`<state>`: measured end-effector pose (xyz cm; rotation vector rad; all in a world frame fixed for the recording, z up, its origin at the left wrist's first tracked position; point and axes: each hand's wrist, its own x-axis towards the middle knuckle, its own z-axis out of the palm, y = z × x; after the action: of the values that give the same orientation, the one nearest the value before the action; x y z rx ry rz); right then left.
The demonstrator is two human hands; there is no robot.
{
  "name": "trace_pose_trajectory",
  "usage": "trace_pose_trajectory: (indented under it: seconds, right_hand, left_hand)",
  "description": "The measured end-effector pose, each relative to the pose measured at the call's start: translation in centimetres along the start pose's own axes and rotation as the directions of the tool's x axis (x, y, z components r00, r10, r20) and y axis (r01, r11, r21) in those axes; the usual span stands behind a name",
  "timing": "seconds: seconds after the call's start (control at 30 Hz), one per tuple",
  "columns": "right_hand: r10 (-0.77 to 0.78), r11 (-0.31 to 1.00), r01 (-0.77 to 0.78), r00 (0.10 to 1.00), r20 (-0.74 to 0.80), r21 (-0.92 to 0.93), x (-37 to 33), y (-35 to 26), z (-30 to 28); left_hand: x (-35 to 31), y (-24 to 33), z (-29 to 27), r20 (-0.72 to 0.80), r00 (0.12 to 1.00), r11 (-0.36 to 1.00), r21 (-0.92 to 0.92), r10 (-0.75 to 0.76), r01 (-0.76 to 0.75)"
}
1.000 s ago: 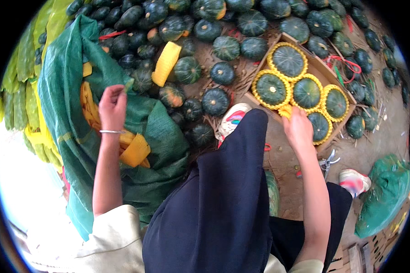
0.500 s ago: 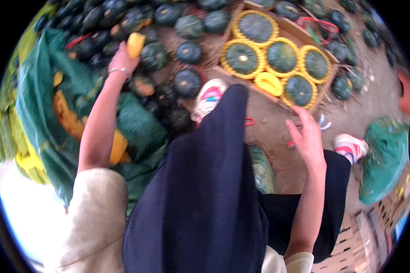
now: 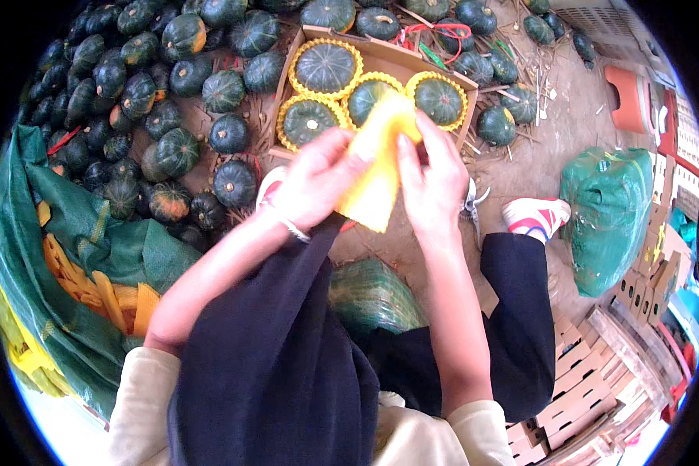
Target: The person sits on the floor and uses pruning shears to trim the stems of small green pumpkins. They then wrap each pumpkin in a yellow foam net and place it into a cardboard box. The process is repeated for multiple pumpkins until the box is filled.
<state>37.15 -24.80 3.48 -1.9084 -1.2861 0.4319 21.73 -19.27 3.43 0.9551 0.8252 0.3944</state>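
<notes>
In front of me, above the near side of an open cardboard box (image 3: 307,34), I hold a flattened yellow foam net sleeve (image 3: 377,175) between both hands. My left hand (image 3: 316,180) pinches its left edge, while the fingers of my right hand (image 3: 433,185) grip the upper right part. Dark green squashes, such as one squash (image 3: 325,67), sit in the box, each ringed by a yellow foam net. The sleeve and my hands hide the box's near side.
Loose squashes (image 3: 177,151) pile up at far left. A green mesh sack (image 3: 23,194) holds yellow foam sleeves (image 3: 116,299). A wrapped green bundle (image 3: 374,295) lies between my legs. On the right are a green bag (image 3: 606,221), an orange-red stool (image 3: 627,99) and stacked cardboard (image 3: 582,380).
My left hand has brought the yellow sleeve from the far left to the middle. My right hand has risen to grip it too. The view has shifted right.
</notes>
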Motion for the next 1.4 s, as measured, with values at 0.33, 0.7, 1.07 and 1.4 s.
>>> trace_pose_trajectory:
  seconds: [0.33, 0.7, 1.07, 1.4]
  right_hand:
    - [0.284, 0.481, -0.652, 0.748, 0.6, 0.586, -1.7, 0.8, -5.7]
    - [0.236, 0.68, -0.529, 0.814, 0.531, 0.508, -1.1, 2.0, -0.5]
    - [-0.118, 0.933, 0.157, 0.984, 0.135, -0.324, 9.2, 4.0, -0.4]
    - [-0.06, 0.958, 0.128, 0.965, 0.257, -0.258, 8.5, 5.7, 5.3]
  left_hand:
    - [1.1, 1.0, -1.6, 0.232, 0.952, 0.897, -0.349, -0.199, 0.272]
    - [1.9, 0.1, -1.6, -0.062, 0.825, 0.464, 0.849, 0.562, -0.252]
    - [2.8, -1.3, -10.1, -0.342, 0.905, 0.916, 0.384, 0.253, -0.111]
    - [4.1, -9.1, -12.9, -0.386, 0.867, 0.792, 0.61, 0.315, -0.016]
